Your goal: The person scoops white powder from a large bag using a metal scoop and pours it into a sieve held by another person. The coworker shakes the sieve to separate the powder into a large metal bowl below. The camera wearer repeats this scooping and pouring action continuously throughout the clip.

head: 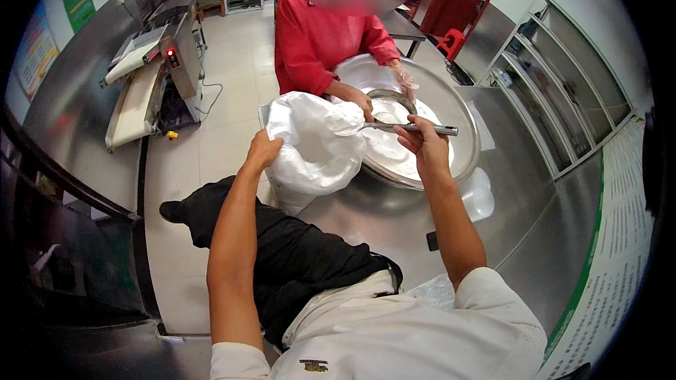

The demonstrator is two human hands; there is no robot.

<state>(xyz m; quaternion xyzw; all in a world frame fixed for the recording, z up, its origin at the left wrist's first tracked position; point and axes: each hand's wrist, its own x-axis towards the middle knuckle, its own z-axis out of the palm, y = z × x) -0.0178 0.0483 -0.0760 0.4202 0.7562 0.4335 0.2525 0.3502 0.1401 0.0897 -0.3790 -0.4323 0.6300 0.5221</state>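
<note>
My left hand [265, 149] grips the rolled rim of a white plastic-lined sack [317, 179] at its left side. In my right hand [426, 142] is the metal handle of a ladle [391, 127], whose bowl is heaped with white powder [344, 122]. That heap is over the sack's right inner edge. A large round stainless steel basin [467, 142] stands beyond and to the right, with white powder inside. Over the basin, a co-worker's bare hand [358, 103] is at a round metal-rimmed sieve [393, 96]; their other hand [404, 82], in a clear plastic glove, is beside it.
The co-worker in a red top [327, 37] stands across the basin. A white plastic container [478, 195] and a dark flat object [432, 241] lie on the steel table [369, 221]. To the left is a conveyor machine [158, 63]; a slatted shelf rack [565, 84] stands right.
</note>
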